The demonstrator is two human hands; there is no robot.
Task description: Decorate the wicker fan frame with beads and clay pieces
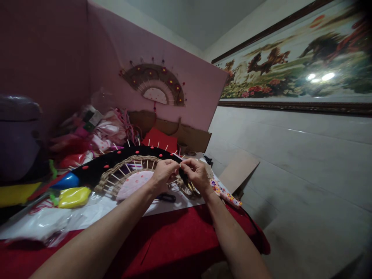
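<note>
Just above the right end of a fan-shaped craft piece (pixel 95 166), my left hand (pixel 166 173) and my right hand (pixel 196 174) meet with pinched fingertips. Something tiny and pale shows between them, too small to name. The fan has a black outer band with red dots, a woven cord border, thin sticks poking past its edge, and a pale pink half-round centre (pixel 134 185) with pink dots. Below my left hand lies a dark-handled tool (pixel 167 198), partly hidden. A coil of cord (pixel 186 189) rests under my right hand.
A yellow packet (pixel 74 197) and a blue lump (pixel 67 180) lie at the left, near clear plastic bags (pixel 43 228). A flower-patterned item (pixel 225 193) sits right of my wrist. Behind, a finished-looking fan (pixel 157 75) hangs on a pink board. Red cloth (pixel 174 232) covers the table.
</note>
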